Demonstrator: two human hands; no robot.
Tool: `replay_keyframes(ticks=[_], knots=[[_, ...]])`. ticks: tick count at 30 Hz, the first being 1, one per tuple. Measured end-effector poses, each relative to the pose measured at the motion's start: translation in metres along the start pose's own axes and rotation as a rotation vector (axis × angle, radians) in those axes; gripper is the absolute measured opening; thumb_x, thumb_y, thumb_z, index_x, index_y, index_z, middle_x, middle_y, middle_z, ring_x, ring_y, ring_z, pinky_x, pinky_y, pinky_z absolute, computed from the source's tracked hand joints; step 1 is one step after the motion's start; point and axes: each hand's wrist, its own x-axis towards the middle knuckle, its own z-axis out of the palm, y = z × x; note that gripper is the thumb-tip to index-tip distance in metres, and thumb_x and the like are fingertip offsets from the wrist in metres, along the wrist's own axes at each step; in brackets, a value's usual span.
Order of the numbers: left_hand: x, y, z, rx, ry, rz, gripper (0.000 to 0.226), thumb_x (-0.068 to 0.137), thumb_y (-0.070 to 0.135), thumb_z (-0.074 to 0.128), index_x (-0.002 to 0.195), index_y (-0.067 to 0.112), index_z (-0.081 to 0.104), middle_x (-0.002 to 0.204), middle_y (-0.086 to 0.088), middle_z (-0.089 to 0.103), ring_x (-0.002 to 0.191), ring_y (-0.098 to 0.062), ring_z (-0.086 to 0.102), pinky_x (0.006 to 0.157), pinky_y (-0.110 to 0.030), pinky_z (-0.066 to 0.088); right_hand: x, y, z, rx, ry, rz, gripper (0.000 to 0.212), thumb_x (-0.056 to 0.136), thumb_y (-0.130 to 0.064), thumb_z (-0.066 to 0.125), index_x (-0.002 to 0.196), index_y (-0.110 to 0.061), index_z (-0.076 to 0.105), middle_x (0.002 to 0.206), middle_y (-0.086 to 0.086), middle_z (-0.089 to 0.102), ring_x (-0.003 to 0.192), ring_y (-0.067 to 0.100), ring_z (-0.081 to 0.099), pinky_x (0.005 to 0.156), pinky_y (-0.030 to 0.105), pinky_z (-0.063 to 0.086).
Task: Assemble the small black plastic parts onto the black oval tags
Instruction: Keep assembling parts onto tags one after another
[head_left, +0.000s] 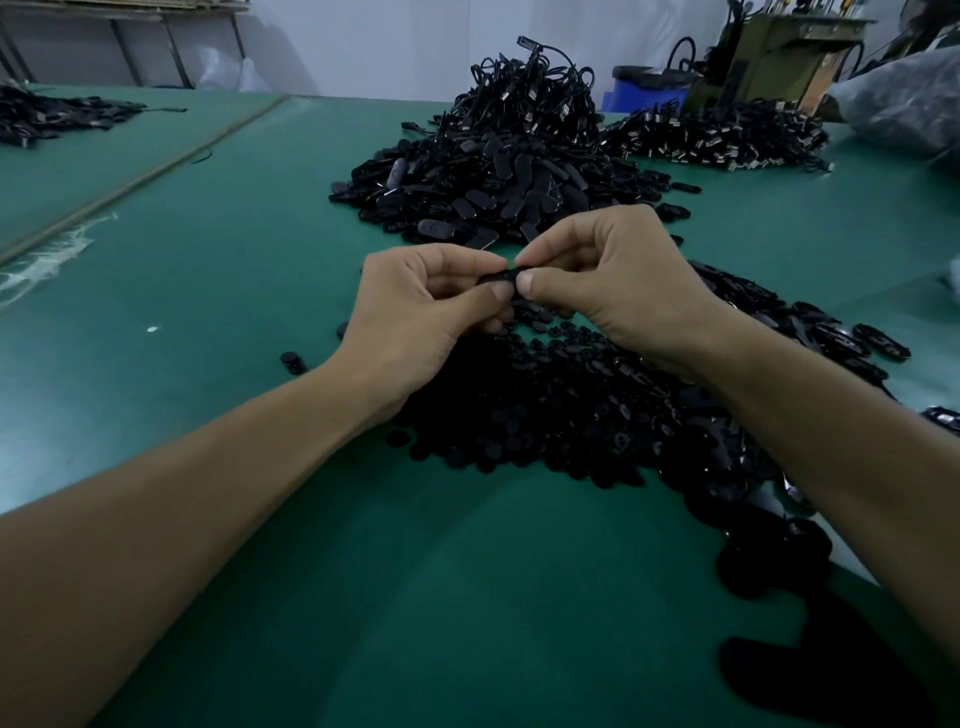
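One view only, from your head: wide-angle, facing forward and down over the green bench (218, 291), close above your left hand (415, 312) and right hand (618, 275), wall (389, 47) at top.

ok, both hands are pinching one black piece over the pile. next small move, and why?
Probably a firm thumb squeeze to snap the piece together. The left hand and right hand both pinch the black tag, fingertips meeting on it above the pile of parts; whether anything is seated yet is hidden.
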Motion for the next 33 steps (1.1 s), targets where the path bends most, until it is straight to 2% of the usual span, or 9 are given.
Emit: replay_keyframes(ticks=[14,17,18,19,21,22,25,29,33], knots=[[0.004,0.001,-0.004,0.155,0.044,0.049,0.014,0.082,-0.001,0.078,0.084,0.012,0.073,0.066,-0.005,0.074,0.058,-0.014,0.07,0.059,-0.02,0.056,-0.001,-0.002,0.001,-0.043,-0.035,-0.003,0.009,0.091,-0.011,0.07,0.095,-0.017,0.076,0.079,0.004,0.075,0.072,0.011,0.07,0.075,0.032,0.061],[0.007,-0.002,-0.009,0.247,0.127,0.122,0.019,0.085,0.003,0.077,0.085,0.021,0.074,0.069,0.001,0.075,0.062,-0.016,0.072,0.066,-0.027,0.06,0.004,0.009,-0.007,-0.262,-0.001,0.017,0.023,0.1,-0.017,0.056,0.116,-0.022,0.071,0.087,-0.005,0.073,0.061,0.002,0.064,0.061,0.019,0.054],[0.009,-0.002,-0.012,0.262,0.17,0.139,0.018,0.086,0.005,0.077,0.086,0.023,0.074,0.07,0.002,0.075,0.062,-0.015,0.072,0.067,-0.027,0.06,0.005,0.014,-0.011,-0.396,-0.016,0.036,0.028,0.101,-0.016,0.052,0.125,-0.02,0.067,0.099,-0.007,0.071,0.061,-0.005,0.062,0.062,0.013,0.052],[0.01,-0.002,-0.016,0.272,0.221,0.15,0.018,0.086,0.008,0.076,0.088,0.026,0.074,0.07,0.004,0.075,0.063,-0.014,0.072,0.067,-0.028,0.06,0.007,0.021,-0.015,-0.553,-0.043,0.071,0.033,0.102,-0.016,0.049,0.132,-0.017,0.062,0.115,-0.004,0.067,0.079,-0.011,0.063,0.077,0.012,0.052],[0.014,-0.004,-0.024,0.311,0.311,0.165,0.019,0.088,0.012,0.076,0.089,0.031,0.074,0.071,0.011,0.075,0.062,-0.01,0.072,0.067,-0.027,0.06,0.008,0.035,-0.021,-0.852,-0.1,0.208,0.04,0.102,-0.021,0.046,0.14,-0.017,0.053,0.142,0.011,0.053,0.13,0.021,0.051,0.109,0.038,0.042],[0.017,-0.005,-0.028,0.343,0.336,0.171,0.02,0.088,0.014,0.075,0.089,0.033,0.073,0.07,0.013,0.074,0.061,-0.008,0.071,0.068,-0.026,0.061,0.007,0.04,-0.022,-0.937,-0.125,0.293,0.041,0.102,-0.025,0.043,0.142,-0.017,0.051,0.146,0.016,0.047,0.137,0.034,0.04,0.113,0.047,0.035],[0.021,-0.01,-0.034,0.448,0.356,0.172,0.015,0.088,0.019,0.077,0.093,0.033,0.073,0.072,0.016,0.072,0.065,-0.001,0.07,0.072,-0.021,0.06,0.003,0.041,-0.021,-0.956,-0.162,0.398,0.04,0.104,-0.031,0.037,0.134,-0.011,0.055,0.135,0.019,0.055,0.124,0.038,0.049,0.105,0.048,0.038],[0.022,-0.013,-0.04,0.557,0.334,0.141,0.009,0.086,0.026,0.079,0.085,0.035,0.076,0.065,0.028,0.068,0.07,0.015,0.065,0.07,-0.002,0.049,0.001,0.039,-0.022,-0.917,-0.063,0.333,0.031,0.1,-0.019,0.042,0.119,-0.009,0.066,0.112,0.018,0.066,0.095,0.036,0.059,0.091,0.049,0.051],[0.022,-0.013,-0.042,0.608,0.316,0.098,0.009,0.085,0.029,0.081,0.08,0.035,0.075,0.065,0.026,0.066,0.066,0.014,0.065,0.066,-0.001,0.047,0.001,0.043,-0.023,-0.89,-0.039,0.302,0.041,0.102,-0.029,0.047,0.142,-0.021,0.051,0.14,0.018,0.052,0.128,0.039,0.047,0.107,0.052,0.039]])
